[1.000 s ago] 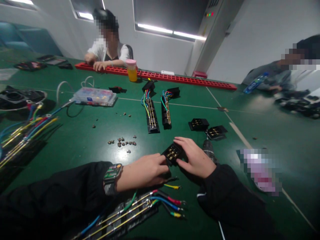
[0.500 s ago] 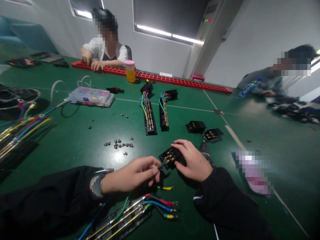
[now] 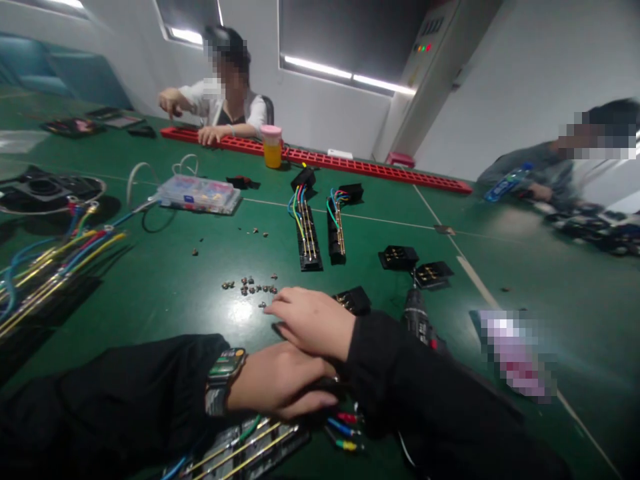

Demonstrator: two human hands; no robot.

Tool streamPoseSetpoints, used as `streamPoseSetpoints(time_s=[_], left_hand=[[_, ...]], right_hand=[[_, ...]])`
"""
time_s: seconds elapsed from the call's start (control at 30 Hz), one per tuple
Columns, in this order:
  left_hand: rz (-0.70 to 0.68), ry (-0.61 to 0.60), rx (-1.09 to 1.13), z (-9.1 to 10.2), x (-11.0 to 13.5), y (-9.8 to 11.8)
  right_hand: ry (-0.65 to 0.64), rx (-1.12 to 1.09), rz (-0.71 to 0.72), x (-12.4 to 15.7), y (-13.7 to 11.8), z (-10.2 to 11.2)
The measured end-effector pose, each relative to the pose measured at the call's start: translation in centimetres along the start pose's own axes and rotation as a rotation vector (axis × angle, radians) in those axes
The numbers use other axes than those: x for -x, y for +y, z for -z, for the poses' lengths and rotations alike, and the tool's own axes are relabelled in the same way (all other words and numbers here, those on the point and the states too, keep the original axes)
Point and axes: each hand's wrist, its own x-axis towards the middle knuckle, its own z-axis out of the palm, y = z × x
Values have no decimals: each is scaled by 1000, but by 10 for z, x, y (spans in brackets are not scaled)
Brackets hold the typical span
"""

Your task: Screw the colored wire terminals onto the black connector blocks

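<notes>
My right hand point(image 3: 313, 321) crosses over my left wrist and stretches left, fingers extended, with its tips just short of several small loose screws point(image 3: 250, 288) on the green table point(image 3: 165, 280). It holds nothing that I can see. My left hand point(image 3: 280, 381) lies beneath the right forearm with its fingers curled, and what they grip is hidden. A black connector block point(image 3: 353, 300) sits just behind the right hand, untouched. A wire harness point(image 3: 260, 440) with coloured ends lies under my left hand.
An electric screwdriver point(image 3: 417, 320) lies right of my arm, with two more black blocks point(image 3: 399, 256) beyond it. Two wired harnesses point(image 3: 307, 230), a clear parts box point(image 3: 197, 193), a yellow jar point(image 3: 273, 147) and a red rail point(image 3: 350, 162) stand farther back. Two people sit at the table's far sides.
My right hand let go of the black block and swung left across my left hand towards the screws. My left hand drew back and down from the block.
</notes>
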Motion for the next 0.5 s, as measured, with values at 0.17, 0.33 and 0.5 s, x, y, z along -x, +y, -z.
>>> streamPoseSetpoints(time_s=[0.17,0.33,0.5], left_hand=[[169,174,-59,4,5,10],[252,205,-63,3,7,5],[128,115,-200,4,11,-11]], right_hand=[[-70,72,58,-44,20,-31],[-80,93,19,-32,34,-35],[-27,90,-57,-17,37,-32]])
